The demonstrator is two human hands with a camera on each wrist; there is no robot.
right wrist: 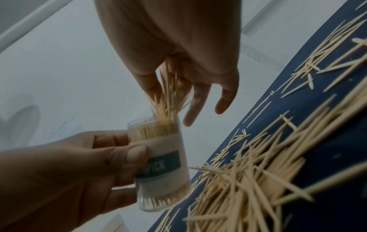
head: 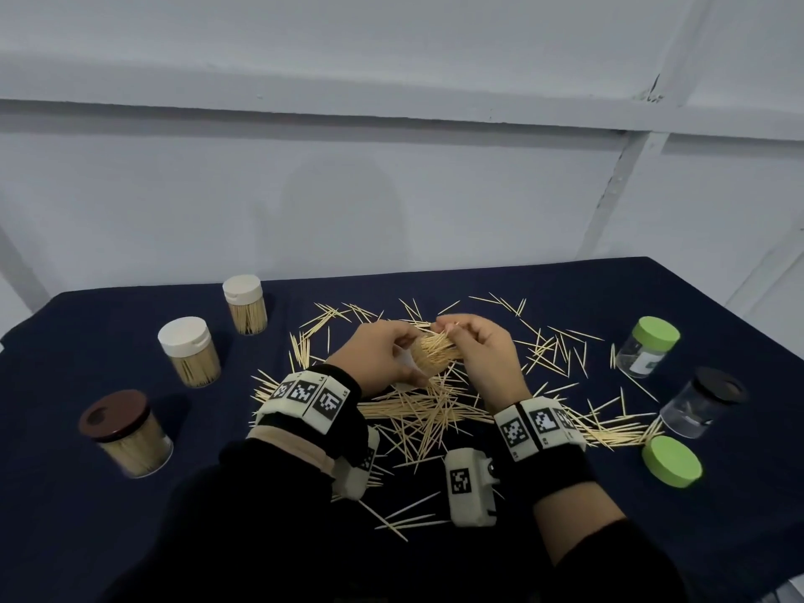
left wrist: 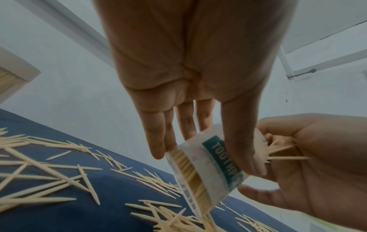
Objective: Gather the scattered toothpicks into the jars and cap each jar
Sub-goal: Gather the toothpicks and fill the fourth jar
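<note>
held the open jar (right wrist: 158,164) in the left hand (head: 383,356), thumb and fingers curled round its labelled wall, above the middle of the pile. tilted, long axis leaning with the mouth toward the right hand (head: 483,359), which sat just beside that mouth, clearly the nearer of the two to it. pinched a bundle (right wrist: 166,97) of toothpicks between right thumb and first fingers, the other fingers loose and spread; tips of the bundle already down among the picks packed inside, stems running roughly along the jar's axis. looked close to full, though blur in the wrist views left the exact level hard to judge. judged the coming move to turn on keeping bundle and jar axis in line, so the stems slide in rather than splay over the rim. many loose toothpicks (head: 426,411) lay scattered on the dark blue cloth (head: 108,537) under and around both hands. three filled, capped jars stood to the left: brown-lidded (head: 126,433), white-lidded (head: 189,352), cream-lidded (head: 244,303). to the right, two near-empty jars, green-capped (head: 648,346) and black-capped (head: 702,402), and a loose green cap (head: 672,461) on the cloth. pale panelled wall (head: 391,189) behind the table.
</note>
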